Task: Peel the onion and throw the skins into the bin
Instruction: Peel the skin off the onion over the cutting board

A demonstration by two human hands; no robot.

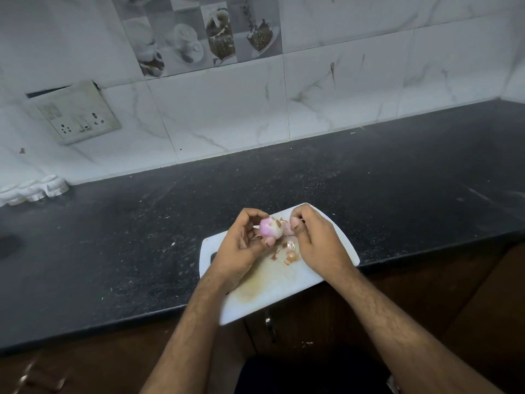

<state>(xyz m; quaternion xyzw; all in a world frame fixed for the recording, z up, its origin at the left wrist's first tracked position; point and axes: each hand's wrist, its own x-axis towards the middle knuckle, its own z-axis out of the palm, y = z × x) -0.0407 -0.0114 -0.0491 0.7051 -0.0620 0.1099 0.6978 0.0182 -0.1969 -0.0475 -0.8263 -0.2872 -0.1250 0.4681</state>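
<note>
On the dark counter (369,194), above the cutting board (284,294), left hand (241,248) grips the mostly peeled onion (271,229), right hand (315,240) pinches skin; scraps (291,255) await binning (bin unseen).

Kitchen corner in dim light. Black speckled stone countertop (369,189) meets a wall of white marble-patterned tiles (216,109), with a band of decorative food-print tiles (199,32) above. Socket-and-switch plate (75,115) at left; brown wooden cabinet fronts (443,294) below.
</note>
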